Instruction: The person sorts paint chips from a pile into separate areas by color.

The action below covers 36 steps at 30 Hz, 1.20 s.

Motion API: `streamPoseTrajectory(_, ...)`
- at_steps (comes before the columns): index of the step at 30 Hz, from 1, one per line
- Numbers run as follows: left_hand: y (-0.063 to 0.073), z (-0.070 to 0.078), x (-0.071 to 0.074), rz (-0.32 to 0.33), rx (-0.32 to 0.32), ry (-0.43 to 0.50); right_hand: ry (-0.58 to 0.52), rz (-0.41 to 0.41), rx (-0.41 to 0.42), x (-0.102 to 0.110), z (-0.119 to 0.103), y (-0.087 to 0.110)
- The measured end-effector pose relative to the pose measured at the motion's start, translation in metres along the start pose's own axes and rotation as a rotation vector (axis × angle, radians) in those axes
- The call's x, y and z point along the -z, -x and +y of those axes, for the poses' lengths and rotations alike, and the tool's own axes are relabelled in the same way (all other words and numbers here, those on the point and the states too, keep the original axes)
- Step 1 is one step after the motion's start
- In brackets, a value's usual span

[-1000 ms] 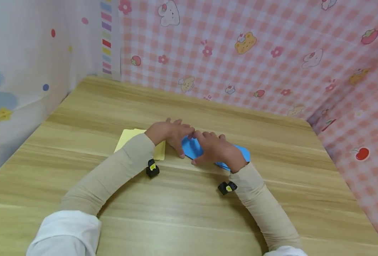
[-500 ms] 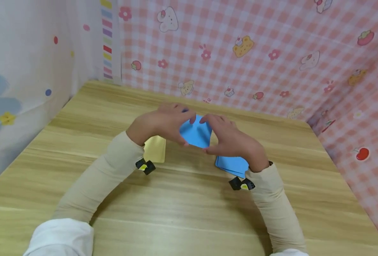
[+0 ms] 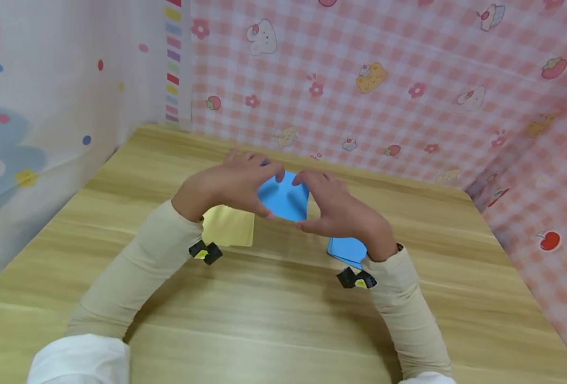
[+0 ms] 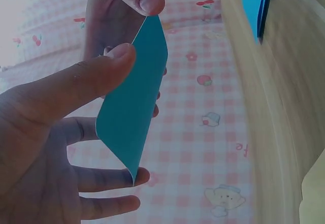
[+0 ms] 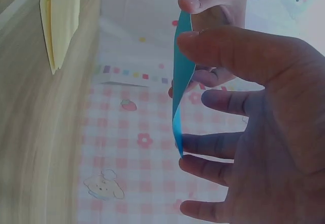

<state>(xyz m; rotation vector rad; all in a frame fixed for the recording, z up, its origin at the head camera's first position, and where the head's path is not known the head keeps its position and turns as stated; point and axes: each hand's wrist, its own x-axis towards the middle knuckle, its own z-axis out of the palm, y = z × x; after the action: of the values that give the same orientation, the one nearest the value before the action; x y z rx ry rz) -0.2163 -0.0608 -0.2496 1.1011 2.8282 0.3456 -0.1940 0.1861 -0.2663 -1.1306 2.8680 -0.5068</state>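
A single blue paper card (image 3: pixel 287 200) is up off the table, held between both hands. My left hand (image 3: pixel 230 184) pinches its left side, with the thumb on the near face and fingers behind, as the left wrist view shows on the bent card (image 4: pixel 134 102). My right hand (image 3: pixel 343 210) pinches the other side, its thumb (image 5: pixel 218 46) on the card near the left thumb. Below the left hand lies a stack of yellow paper cards (image 3: pixel 230 229), partly covered by the wrist. A stack of blue cards (image 3: pixel 346 249) lies under the right wrist, partly hidden.
The wood-grain table (image 3: pixel 264 320) reaches back to a pink checked cloth wall (image 3: pixel 331 117). A white patterned cloth wall (image 3: pixel 62 96) borders it on the left, and more checked cloth (image 3: pixel 547 266) on the right.
The hands have risen from near the tabletop and spread apart, lifting the blue card away from the blue stack. In the last half second they have shifted slightly left in view.
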Motion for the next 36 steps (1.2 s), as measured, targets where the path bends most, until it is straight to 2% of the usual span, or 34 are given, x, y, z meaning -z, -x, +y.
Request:
streamPoseTrajectory(4, -0.02, 0.02, -0.005, -0.007, -0.051, -0.001, -0.015, -0.027, -0.088, 0.014, 0.011, 0.024)
streamPoseTrajectory(12, -0.089, 0.087, -0.028, -0.064, -0.194, -0.015, -0.026, -0.059, -0.352, 0.052, 0.03, 0.106)
streamPoseTrajectory(14, -0.101, 0.1, -0.031, -0.077, -0.222, -0.003, -0.016, -0.054, -0.395, 0.056, 0.033, 0.12)
streamPoseTrajectory(17, -0.113, 0.112, -0.035, -0.091, -0.245, 0.025, -0.002, -0.061, -0.438, 0.058, 0.039, 0.133)
streamPoseTrajectory(20, -0.12, 0.112, -0.041, -0.099, -0.232, 0.038, 0.01, -0.087, -0.461, 0.055, 0.048, 0.132)
streamPoseTrajectory(23, -0.127, 0.106, -0.054, -0.106, -0.192, 0.029, 0.005, -0.127, -0.481, 0.045, 0.06, 0.124)
streamPoseTrajectory(26, -0.133, 0.099, -0.075, -0.137, -0.151, 0.013, 0.01, -0.182, -0.488, 0.026, 0.074, 0.115)
streamPoseTrajectory(31, -0.136, 0.09, -0.111, -0.249, -0.131, -0.012, 0.053, -0.284, -0.471, -0.01, 0.088, 0.107)
streamPoseTrajectory(33, -0.135, 0.09, -0.116, -0.264, -0.127, -0.015, 0.067, -0.301, -0.455, -0.019, 0.091, 0.107)
streamPoseTrajectory(36, -0.132, 0.089, -0.114, -0.253, -0.118, -0.023, 0.1, -0.297, -0.422, -0.021, 0.092, 0.105)
